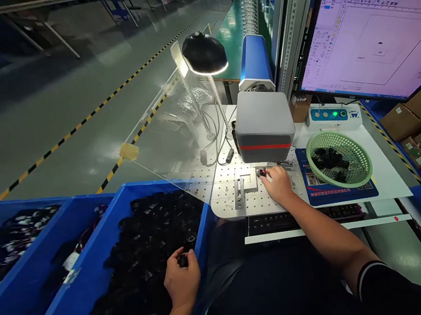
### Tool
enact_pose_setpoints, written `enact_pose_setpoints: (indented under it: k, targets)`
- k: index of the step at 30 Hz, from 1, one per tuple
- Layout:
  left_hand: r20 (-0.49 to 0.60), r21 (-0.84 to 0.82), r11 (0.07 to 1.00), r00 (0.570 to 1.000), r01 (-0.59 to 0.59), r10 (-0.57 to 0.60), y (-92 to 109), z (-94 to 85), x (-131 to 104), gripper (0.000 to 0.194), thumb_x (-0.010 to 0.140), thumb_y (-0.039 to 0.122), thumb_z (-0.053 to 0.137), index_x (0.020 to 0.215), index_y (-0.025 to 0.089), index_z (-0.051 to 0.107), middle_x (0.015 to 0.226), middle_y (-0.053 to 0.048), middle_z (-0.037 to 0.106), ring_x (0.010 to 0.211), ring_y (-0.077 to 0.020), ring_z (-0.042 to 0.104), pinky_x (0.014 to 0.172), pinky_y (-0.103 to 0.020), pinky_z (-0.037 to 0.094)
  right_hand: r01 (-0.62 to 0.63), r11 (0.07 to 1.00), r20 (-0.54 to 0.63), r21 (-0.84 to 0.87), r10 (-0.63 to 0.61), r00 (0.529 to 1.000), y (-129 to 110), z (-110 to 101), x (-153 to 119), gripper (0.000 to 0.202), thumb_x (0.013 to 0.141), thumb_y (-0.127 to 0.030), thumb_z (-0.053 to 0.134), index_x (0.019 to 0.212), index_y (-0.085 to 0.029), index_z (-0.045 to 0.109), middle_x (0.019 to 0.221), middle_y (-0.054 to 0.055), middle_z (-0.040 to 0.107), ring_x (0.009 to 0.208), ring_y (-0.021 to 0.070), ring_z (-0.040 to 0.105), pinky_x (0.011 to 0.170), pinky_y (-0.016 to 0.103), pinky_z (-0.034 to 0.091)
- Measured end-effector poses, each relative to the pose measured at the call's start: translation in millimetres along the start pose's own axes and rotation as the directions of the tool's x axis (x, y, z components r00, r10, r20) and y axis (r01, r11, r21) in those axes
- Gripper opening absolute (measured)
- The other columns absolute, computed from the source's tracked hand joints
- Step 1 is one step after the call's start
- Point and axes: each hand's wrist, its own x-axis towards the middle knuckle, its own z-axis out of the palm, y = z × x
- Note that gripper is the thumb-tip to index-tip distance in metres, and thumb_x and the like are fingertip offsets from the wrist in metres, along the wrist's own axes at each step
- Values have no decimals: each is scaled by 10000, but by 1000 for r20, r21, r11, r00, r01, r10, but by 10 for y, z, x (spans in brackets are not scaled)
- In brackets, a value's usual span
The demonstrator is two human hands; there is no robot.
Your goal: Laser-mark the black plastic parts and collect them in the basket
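Left grip (183, 281) (black part (183, 259), seemingly) near bin's edge (202, 237).

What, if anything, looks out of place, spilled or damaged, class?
Nothing looks spilled or damaged: the black parts lie inside their blue bin. Mildly odd is a yellowish patch, perhaps tape, on the corner of the clear panel, left of centre; it stands out against the transparent sheet.

Black-and-yellow tape (71, 132) runs across the glossy grey floor (135, 59), left of a long green-topped table (233, 41).

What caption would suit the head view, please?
Left hand holding black part above blue bin, right hand at perforated plate.
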Motion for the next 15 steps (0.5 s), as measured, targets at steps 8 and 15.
enact_pose_setpoints:
  k: [8, 15]
  targets:
    - [-3, -12, 1000, 1000, 4, -4, 25, -16, -13, 506, 814, 506, 524, 1164, 147, 597, 883, -102, 650, 862, -292, 644, 918, -479, 504, -16, 999, 44, 50, 14, 999, -43, -36, 80, 143, 918, -286, 674, 1003, -195, 743, 993, 81, 676, 987, 248, 588, 902, 374, 468]
    - [18, -21, 999, 999, 39, -38, 58, -33, -23, 506, 808, 507, 530, 1157, 148, 607, 903, -110, 660, 869, -299, 645, 905, -479, 503, -24, 997, 25, 73, 22, 999, -48, -38, 72, 179, 903, -285, 688, 1043, -187, 740, 996, 86, 674, 984, 254, 591, 892, 382, 476]
